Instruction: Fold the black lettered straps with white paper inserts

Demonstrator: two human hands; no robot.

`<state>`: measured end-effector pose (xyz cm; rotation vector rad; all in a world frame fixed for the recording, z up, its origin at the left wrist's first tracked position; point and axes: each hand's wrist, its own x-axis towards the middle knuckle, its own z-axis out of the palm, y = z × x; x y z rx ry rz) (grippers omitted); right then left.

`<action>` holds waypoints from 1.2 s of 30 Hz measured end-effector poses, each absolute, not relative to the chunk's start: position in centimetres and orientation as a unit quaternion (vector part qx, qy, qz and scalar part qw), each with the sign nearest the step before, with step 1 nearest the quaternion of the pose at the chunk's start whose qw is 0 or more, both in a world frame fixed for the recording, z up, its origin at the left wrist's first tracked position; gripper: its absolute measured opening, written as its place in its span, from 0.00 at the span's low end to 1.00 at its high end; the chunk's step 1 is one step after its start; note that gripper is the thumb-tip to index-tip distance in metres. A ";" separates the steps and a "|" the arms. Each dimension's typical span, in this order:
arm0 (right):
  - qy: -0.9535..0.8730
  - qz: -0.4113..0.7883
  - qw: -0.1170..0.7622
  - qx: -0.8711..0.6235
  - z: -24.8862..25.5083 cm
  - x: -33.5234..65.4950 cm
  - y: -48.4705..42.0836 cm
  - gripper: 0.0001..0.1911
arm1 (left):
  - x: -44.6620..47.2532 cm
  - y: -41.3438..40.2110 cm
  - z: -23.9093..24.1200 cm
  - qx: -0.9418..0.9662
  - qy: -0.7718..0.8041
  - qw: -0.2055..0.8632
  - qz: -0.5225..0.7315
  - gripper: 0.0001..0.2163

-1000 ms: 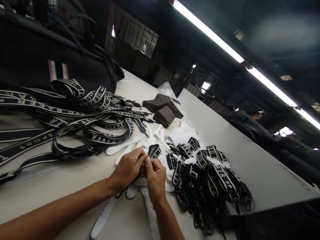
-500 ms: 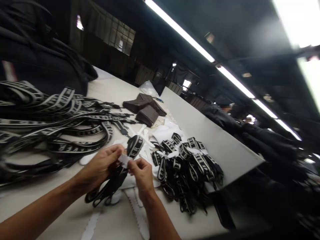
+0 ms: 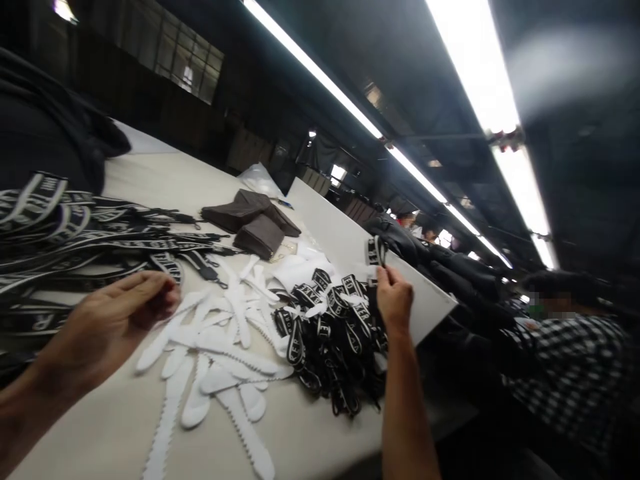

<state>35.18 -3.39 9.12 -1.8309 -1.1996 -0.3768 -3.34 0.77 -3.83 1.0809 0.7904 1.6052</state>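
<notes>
hands apart: right hand [image 3: 394, 303] raised, pinching a folded strap [image 3: 376, 251]; left hand [image 3: 117, 320] hovers loose, empty.

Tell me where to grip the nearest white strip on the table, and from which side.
Take the white strip at its rounded near end, coming from above with thumb and finger across its narrow width. It lies flat on the table, clear of the other strips there, while its far end runs under the pile. The left hand is open and closer; the right hand holds a strap.
</notes>
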 end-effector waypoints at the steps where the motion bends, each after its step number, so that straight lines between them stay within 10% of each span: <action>1: -0.473 -0.151 0.411 -0.765 9.8 36.6 -3.3 0.17 | -3.2 0.3 -3.3 0.416 0.329 0.496 0.687 0.16; 8: -0.652 -0.044 0.469 -0.594 4.8 28.3 1.7 0.23 | -0.3 -2.0 -3.3 0.580 0.342 0.286 0.682 0.10; 11: -0.785 0.242 0.346 -0.454 0.1 17.6 4.6 0.20 | 0.7 -3.3 -4.1 0.641 0.303 0.145 0.690 0.07; 17: -0.838 0.291 0.276 -0.369 -6.2 1.6 8.8 0.12 | -0.6 -3.3 -5.1 0.696 0.220 -0.154 0.666 0.08; 23: -0.822 0.367 0.286 -0.329 -8.0 -3.0 10.8 0.17 | -1.1 -3.3 -4.6 0.653 0.296 -0.155 0.680 0.07; 36: -0.573 0.349 0.735 -0.097 18.7 8.3 10.0 0.09 | -1.1 -1.5 -5.5 0.691 0.330 -0.040 0.642 0.05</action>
